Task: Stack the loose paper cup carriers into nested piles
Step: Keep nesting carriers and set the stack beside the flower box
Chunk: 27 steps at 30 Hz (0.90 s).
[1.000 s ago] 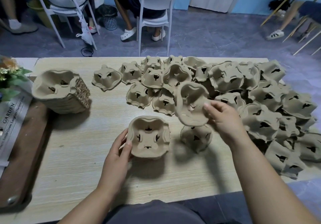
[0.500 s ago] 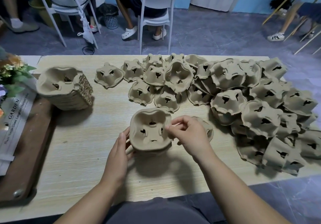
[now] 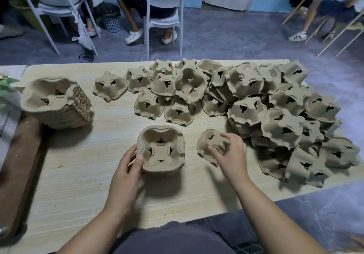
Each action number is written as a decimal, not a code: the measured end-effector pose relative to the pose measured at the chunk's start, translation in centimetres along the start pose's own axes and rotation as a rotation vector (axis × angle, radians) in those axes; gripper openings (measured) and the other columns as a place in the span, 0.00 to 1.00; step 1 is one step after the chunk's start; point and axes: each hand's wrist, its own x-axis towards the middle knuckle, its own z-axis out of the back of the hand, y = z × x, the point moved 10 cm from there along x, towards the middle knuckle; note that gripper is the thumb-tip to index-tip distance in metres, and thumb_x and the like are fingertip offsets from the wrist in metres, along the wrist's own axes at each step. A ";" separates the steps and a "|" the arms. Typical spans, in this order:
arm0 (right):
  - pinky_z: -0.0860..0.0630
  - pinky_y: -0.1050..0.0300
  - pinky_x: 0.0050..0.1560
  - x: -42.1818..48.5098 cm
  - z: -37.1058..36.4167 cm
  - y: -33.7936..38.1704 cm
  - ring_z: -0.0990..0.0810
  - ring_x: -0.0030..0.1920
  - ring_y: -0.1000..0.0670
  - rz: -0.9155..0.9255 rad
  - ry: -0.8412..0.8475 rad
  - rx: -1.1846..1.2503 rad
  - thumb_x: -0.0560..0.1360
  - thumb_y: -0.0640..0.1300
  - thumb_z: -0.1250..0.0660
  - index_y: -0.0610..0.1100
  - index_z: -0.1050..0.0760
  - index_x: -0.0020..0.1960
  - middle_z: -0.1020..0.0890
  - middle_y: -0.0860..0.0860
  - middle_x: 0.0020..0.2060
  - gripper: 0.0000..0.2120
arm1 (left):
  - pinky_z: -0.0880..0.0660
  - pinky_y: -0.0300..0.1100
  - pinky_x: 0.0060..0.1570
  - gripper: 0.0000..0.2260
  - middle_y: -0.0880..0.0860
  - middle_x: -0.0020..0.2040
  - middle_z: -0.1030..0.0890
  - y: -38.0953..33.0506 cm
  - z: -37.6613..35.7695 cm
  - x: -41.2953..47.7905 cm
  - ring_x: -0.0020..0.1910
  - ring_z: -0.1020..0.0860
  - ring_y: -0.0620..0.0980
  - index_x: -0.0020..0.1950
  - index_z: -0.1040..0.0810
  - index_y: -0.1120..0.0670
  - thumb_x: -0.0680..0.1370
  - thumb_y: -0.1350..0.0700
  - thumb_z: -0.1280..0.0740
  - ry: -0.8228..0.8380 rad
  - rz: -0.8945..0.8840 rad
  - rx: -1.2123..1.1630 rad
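Observation:
A small nested pile of brown pulp cup carriers (image 3: 162, 151) sits open side up on the wooden table (image 3: 78, 174) in front of me. My left hand (image 3: 129, 167) holds its left side, thumb on the rim. Just to the right lies a single carrier (image 3: 209, 145), bottom up, and my right hand (image 3: 228, 153) grips it from above with curled fingers. A tall finished stack (image 3: 57, 101) stands at the far left. Several loose carriers (image 3: 283, 111) are heaped across the back and right of the table.
A plant (image 3: 7, 84) and a printed sheet (image 3: 7, 123) lie at the left edge on a dark board (image 3: 17, 165). Beyond the table stand white chairs (image 3: 163, 7) with seated people, and a small bin (image 3: 111, 19).
My right hand put the carrier it held onto the near pile, then moved right and took hold of the upturned carrier beside it. The left hand stayed on the pile.

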 end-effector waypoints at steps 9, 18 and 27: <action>0.38 0.54 0.66 2.8 -3.8 -3.4 0.35 0.67 0.45 -0.040 0.298 -0.215 0.67 0.52 0.25 0.49 0.36 0.71 0.31 0.49 0.66 0.36 | 0.26 0.40 0.48 0.13 0.38 0.53 0.22 0.0 0.1 0.0 0.50 0.23 0.35 0.54 0.26 0.35 0.81 0.55 0.39 -0.004 -0.003 0.013; 0.22 0.52 0.52 0.0 -6.1 -1.2 0.19 0.49 0.48 -0.391 0.470 0.755 0.66 0.51 0.29 0.45 0.33 0.68 0.19 0.44 0.51 0.33 | 0.27 0.39 0.50 0.12 0.38 0.56 0.22 0.2 0.1 0.1 0.54 0.24 0.36 0.56 0.26 0.34 0.81 0.54 0.39 -0.008 0.002 0.013; 0.22 0.45 0.56 -2.6 -8.8 0.1 0.19 0.52 0.46 -0.360 0.541 0.668 0.80 0.43 0.40 0.54 0.26 0.60 0.19 0.47 0.55 0.12 | 0.27 0.41 0.51 0.12 0.37 0.58 0.23 0.4 0.1 0.2 0.58 0.25 0.39 0.56 0.27 0.33 0.81 0.52 0.38 -0.003 0.003 0.011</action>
